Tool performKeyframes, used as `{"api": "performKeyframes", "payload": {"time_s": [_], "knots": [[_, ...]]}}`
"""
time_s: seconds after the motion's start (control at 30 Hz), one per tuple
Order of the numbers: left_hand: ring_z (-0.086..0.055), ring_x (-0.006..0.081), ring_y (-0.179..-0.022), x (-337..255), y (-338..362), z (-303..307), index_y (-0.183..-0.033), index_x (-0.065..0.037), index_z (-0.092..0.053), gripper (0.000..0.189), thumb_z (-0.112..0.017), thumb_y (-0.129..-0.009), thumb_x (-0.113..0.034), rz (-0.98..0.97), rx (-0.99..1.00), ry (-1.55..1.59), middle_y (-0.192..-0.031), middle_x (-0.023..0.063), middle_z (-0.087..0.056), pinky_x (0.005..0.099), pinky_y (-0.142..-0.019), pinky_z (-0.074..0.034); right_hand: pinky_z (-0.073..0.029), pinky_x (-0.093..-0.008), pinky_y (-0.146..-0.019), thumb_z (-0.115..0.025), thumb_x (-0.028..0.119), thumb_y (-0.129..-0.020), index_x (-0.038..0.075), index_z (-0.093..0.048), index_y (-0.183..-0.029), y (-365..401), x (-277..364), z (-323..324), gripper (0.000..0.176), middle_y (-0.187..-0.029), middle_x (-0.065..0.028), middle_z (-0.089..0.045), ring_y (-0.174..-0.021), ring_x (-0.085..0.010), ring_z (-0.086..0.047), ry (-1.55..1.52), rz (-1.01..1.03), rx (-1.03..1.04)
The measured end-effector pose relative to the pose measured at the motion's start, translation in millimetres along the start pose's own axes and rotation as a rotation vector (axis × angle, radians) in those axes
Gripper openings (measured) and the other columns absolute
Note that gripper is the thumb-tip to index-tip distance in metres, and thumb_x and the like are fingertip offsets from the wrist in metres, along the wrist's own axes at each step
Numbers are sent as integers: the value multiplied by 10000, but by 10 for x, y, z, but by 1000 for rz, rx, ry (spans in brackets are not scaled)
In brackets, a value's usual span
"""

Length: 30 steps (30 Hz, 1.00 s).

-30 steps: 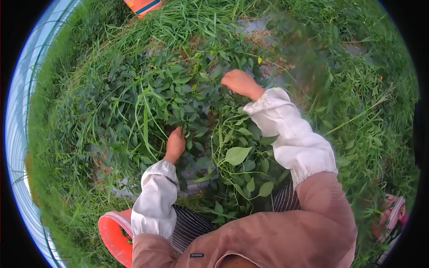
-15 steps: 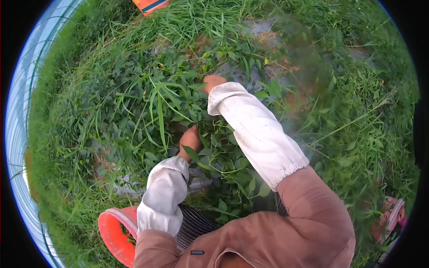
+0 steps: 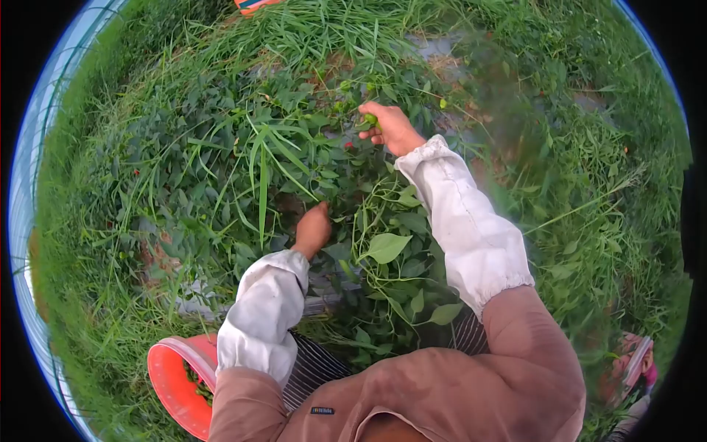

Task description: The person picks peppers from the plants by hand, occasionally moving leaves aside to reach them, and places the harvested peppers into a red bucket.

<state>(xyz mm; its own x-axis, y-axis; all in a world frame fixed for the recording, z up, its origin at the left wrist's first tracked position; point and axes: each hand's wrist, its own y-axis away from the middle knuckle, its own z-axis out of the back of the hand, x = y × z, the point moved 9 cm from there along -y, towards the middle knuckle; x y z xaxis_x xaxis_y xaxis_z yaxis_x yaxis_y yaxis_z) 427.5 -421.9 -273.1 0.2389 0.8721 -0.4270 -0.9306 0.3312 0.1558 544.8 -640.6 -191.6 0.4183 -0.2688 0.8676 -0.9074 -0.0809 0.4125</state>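
Observation:
My right hand (image 3: 396, 130) is raised over the leafy plants, its fingers closed around a small green pepper (image 3: 371, 120). A red pepper (image 3: 348, 145) shows among the leaves just below and left of it. Lower down, my left hand (image 3: 313, 230) is closed in the foliage, its back toward me. Its fingertips are hidden, so what it grips cannot be made out. Pepper plants (image 3: 221, 162) with dark green leaves surround both hands. Near my left elbow a red-orange bucket (image 3: 163, 379) leans, with small green peppers (image 3: 197, 384) inside.
Long grass (image 3: 324, 37) grows through the plants. Grey plastic sheeting (image 3: 195, 306) shows on the ground in patches. An orange container (image 3: 254, 6) stands at the far top edge. Part of another person (image 3: 646, 361) is at the lower right. Pale blue covering (image 3: 37, 184) curves along the left.
My right hand has moved up and right out of the leaves, with a green pepper now visible in it. My left hand stays nearly in place. The red pepper has come into view.

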Motion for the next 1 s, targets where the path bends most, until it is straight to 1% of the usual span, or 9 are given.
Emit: {"api": "performKeyframes", "payload": {"time_s": [0.17,0.23,0.43,0.5,0.57,0.63,0.77,0.9,1.0], "knots": [[-616,427,-889,13,-76,-195,-1023,9,-532,203,-500,-828,-40,-24,27,28,-943,244,-637,499,-757,-492,-511,-294,-525,-645,203,-804,6,-633,-1044,-149,473,-547,311,-877,-126,-688,-693,-203,-678,281,204,73],[-621,420,-884,-64,-39,-129,-1028,4,-537,211,-512,-830,-64,-24,37,-7,-932,245,-639,496,-754,-494,-542,-381,-654,-629,148,-763,27,-638,-1084,-120,712,-887,343,-924,-159,-688,-814,-285,-682,1058,671,-81],[-606,429,-942,34,-106,-181,-1036,-10,-555,232,-434,-891,-145,-56,22,93,-981,271,-629,511,-780,-479,-530,-415,-737,-616,82,-744,51,-645,-979,143,239,-1409,240,-887,-145,-663,-879,-318,-655,1483,851,0],[-600,424,-946,112,-78,-172,-1043,-15,-570,235,-450,-889,-147,122,135,68,-983,291,-617,521,-762,-482,-530,-418,-722,-620,61,-738,49,-635,-950,380,171,-1333,213,-875,-118,-646,-846,-318,-649,1490,922,-47],[-633,370,-917,95,-155,-30,-1081,-51,-570,255,-519,-882,-203,-54,-71,189,-989,221,-653,477,-665,-498,-528,-414,-728,-624,50,-733,34,-615,-939,618,90,-1210,207,-890,-111,-626,-847,-306,-637,1439,942,-28],[-626,227,-767,69,-12,24,-1112,-107,-531,283,-571,-870,-248,464,195,1141,-924,77,-641,394,-625,-482,-525,-413,-729,-624,52,-733,29,-600,-944,693,-184,-1078,213,-884,-113,-617,-849,-305,-629,1483,960,79],[-580,158,-810,-364,-56,406,-1151,-156,-556,383,-554,-912,-456,548,193,1601,-951,2,-612,320,-606,-450,-510,-427,-739,-621,56,-730,18,-561,-948,793,-405,-969,228,-892,-130,-606,-883,-327,-603,1365,927,143],[-620,176,-788,-53,-332,1,-1149,-126,-586,525,-539,-904,-588,651,218,1275,-975,46,-644,368,-688,-518,-497,-450,-720,-633,96,-726,33,-543,-951,818,-487,-949,250,-896,-133,-605,-840,-350,-603,1244,913,157],[-622,164,-786,99,-390,-272,-990,-44,-621,443,-596,-916,-481,568,282,1299,-885,59,-655,365,-642,-503,-478,-433,-650,-668,188,-715,42,-541,-879,815,-405,-744,253,-744,-138,-603,-695,-346,-602,1127,665,94]]}}
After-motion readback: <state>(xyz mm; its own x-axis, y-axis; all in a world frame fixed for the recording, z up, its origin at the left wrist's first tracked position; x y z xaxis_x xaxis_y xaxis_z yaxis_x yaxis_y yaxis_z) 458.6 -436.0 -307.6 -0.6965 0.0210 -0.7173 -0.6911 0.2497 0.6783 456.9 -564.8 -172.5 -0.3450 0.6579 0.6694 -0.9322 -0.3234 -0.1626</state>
